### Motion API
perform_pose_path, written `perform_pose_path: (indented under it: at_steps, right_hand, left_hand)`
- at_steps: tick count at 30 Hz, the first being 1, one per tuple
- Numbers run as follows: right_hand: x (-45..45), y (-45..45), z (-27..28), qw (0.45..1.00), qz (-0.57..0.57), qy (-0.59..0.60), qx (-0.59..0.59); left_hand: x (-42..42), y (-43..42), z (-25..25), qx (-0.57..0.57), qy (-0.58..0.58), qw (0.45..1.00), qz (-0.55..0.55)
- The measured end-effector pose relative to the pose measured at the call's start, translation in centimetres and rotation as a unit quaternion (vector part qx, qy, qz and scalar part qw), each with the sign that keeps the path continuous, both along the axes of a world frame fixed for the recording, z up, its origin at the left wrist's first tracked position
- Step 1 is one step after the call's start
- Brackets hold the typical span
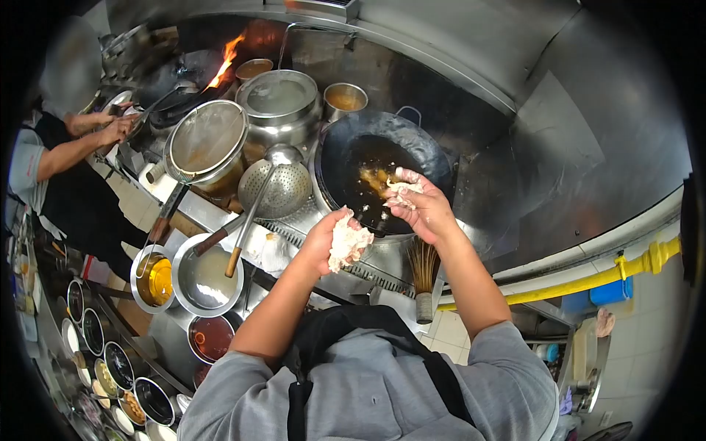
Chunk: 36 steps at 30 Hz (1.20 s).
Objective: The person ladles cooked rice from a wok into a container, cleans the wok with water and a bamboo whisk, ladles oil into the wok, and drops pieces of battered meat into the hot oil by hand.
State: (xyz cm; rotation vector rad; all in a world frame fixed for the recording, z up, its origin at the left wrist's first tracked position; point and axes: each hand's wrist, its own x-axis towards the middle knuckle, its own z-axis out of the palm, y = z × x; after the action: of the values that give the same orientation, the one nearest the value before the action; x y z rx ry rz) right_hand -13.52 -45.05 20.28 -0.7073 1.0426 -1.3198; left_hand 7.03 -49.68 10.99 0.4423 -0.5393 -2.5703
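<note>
A pale, batter-coated lump of what looks like raw meat (pixel 349 244) sits in my left hand (pixel 320 244), which is closed around it just in front of the wok's near rim. My right hand (pixel 430 214) reaches over the wok (pixel 431 143), its fingers pinching a smaller piece of the same pale batter-coated food (pixel 403 194). Dark oil (pixel 368 156) fills the bottom of the wok, with several small pale bits floating in it. Both hands have white batter on the fingers.
Left of the wok are a perforated skimmer (pixel 273 189), a ladle (pixel 254 220), a mesh strainer (pixel 208 138) and a lidded pot (pixel 278 99). A bamboo brush (pixel 424 283) stands at the near right. Flames (pixel 226 62) rise by a co-worker's wok (pixel 173 84).
</note>
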Motion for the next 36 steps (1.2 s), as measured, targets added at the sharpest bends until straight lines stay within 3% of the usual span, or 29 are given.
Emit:
perform_pose_path:
  at_steps: [3,5,7,10,12,15,19,22,25,26,28,30,31,33,36]
  right_hand:
    - [-3.0,-0.8,-1.8,0.999,-0.021,0.032,-0.010]
    - [-4.4,-1.0,-2.1,0.995,-0.020,-0.078,-0.057]
    - [-4.0,-0.9,-1.4,0.997,-0.038,-0.055,-0.049]
    - [-1.6,-1.6,1.3,0.992,-0.125,0.002,-0.023]
    - [-3.0,-2.5,-0.3,0.992,-0.117,0.007,-0.034]
    - [-3.3,-3.9,-1.2,0.989,-0.136,0.013,-0.052]
    - [-2.4,-5.1,0.2,0.984,-0.176,0.015,-0.022]
    - [-2.6,-8.4,-2.9,0.953,-0.229,0.187,-0.066]
    - [-3.9,-10.2,-6.8,0.784,-0.180,0.583,-0.111]
    - [-3.7,-10.4,-7.5,0.762,-0.134,0.630,-0.067]
    - [-3.6,-10.8,-9.0,0.798,-0.055,0.599,-0.012]
    - [-4.1,-12.4,-13.9,0.777,0.026,0.629,-0.025]
    - [-4.5,-12.2,-14.2,0.760,0.008,0.649,-0.033]
    - [-3.9,-12.8,-15.7,0.664,0.019,0.747,0.024]
    - [-4.1,-13.0,-16.7,0.698,0.026,0.716,0.017]
  left_hand:
    - [0.4,0.3,-0.2,0.035,0.009,0.999,-0.031]
    - [0.5,0.4,-0.3,0.051,0.026,0.998,-0.009]
    - [0.6,0.4,0.1,0.055,0.020,0.998,-0.010]
    - [0.8,0.3,-0.2,0.066,0.090,0.993,-0.037]
    - [1.0,0.5,0.1,0.068,0.183,0.981,-0.026]
    - [1.2,0.4,0.5,0.134,0.215,0.967,-0.033]
    - [1.8,0.0,0.4,0.164,0.183,0.968,0.046]
    - [2.5,-0.7,-1.1,0.152,0.178,0.970,0.059]
    - [2.9,-0.8,-1.6,0.144,0.151,0.974,0.083]
    - [3.3,-1.0,-1.8,0.150,0.148,0.973,0.098]
    - [4.3,-1.0,-2.0,0.162,0.111,0.972,0.131]
    - [5.0,-0.9,-2.2,0.156,0.075,0.973,0.155]
    - [5.2,-0.9,-2.3,0.145,0.032,0.975,0.166]
    - [5.5,-0.5,-3.4,0.138,0.031,0.977,0.159]
    - [5.7,0.2,-3.4,0.122,-0.013,0.978,0.170]
